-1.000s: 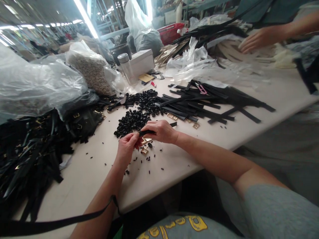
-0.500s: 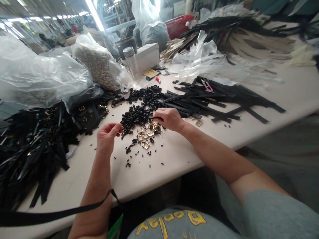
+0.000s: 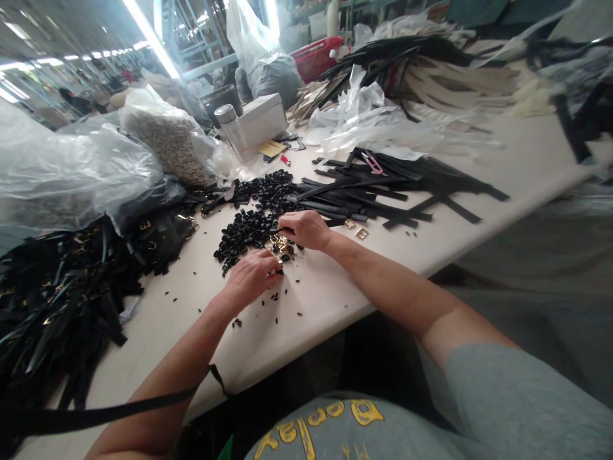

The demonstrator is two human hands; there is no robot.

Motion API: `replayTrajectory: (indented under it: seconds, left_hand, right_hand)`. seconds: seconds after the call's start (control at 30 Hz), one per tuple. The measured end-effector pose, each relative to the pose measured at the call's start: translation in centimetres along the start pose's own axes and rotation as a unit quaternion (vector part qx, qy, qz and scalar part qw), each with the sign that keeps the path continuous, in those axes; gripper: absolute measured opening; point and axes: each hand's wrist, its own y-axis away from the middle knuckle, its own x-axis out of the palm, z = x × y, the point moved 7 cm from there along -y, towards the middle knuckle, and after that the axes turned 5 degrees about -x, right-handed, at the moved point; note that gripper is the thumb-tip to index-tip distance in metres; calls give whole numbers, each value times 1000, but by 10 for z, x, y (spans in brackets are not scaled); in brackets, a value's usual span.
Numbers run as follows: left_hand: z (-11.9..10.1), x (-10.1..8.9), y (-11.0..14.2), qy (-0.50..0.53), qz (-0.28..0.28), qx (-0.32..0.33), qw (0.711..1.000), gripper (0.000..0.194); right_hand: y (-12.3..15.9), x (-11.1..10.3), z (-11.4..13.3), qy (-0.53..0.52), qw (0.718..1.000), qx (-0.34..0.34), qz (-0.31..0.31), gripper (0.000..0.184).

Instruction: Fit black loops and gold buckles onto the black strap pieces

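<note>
My right hand (image 3: 306,230) is closed around a black strap (image 3: 274,231), whose short end sticks out to the left of the fingers. Below and left of it, my left hand (image 3: 253,276) reaches down with bent fingers at the near edge of the gold buckles (image 3: 278,243). Its fingertips are close together; what they pinch, if anything, is hidden. Small black loops (image 3: 245,233) lie heaped just beyond the left hand. Two gold square buckles (image 3: 361,234) rest apart, right of my right wrist.
Black straps (image 3: 354,191) with pink-handled snips (image 3: 372,162) lie behind the right hand. Buckled straps (image 3: 71,281) are piled on the left beside a clear bag (image 3: 163,137). A glass bottle (image 3: 232,131) and white box (image 3: 263,118) stand behind. Tiny black bits dot the tabletop (image 3: 316,319).
My left hand has moved right, from the left edge of the loop heap to the buckles. The right hand keeps hold of the strap. The whole view has shifted slightly.
</note>
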Motion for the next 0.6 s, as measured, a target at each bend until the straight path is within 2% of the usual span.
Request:
replayTrajectory:
  seconds: [0.1, 0.17, 0.23, 0.3, 0.37, 0.43, 0.5, 0.6]
  left_hand:
    - [3, 0, -4, 29, -14, -22, 999, 3]
    - [9, -5, -2, 86, -60, -53, 993, 8]
    - [22, -11, 5, 185, -121, -111, 969, 11]
    - [38, -13, 14, 329, -176, -174, 911, 14]
    - [51, -9, 22, 465, -218, -219, 830, 21]
    - [57, -4, 25, 544, -238, -241, 767, 30]
    - [60, 1, 25, 577, -242, -260, 735, 35]
    - [61, 7, 23, 610, -234, -277, 705, 38]
  right_hand:
    - [0, 1, 2, -6, 1000, -1, 1, 16]
    - [0, 1, 3, -9, 1000, -6, -8, 14]
    - [1, 0, 6, -13, 1000, -12, -22, 13]
    - [1, 0, 10, -22, 999, -21, -34, 12]
    - [2, 0, 15, -32, 998, -33, -41, 12]
    - [2, 0, 20, -43, 997, -46, -45, 12]
    - [3, 1, 24, -54, 996, -58, -46, 11]
    - [3, 2, 27, -60, 995, -63, -56, 12]
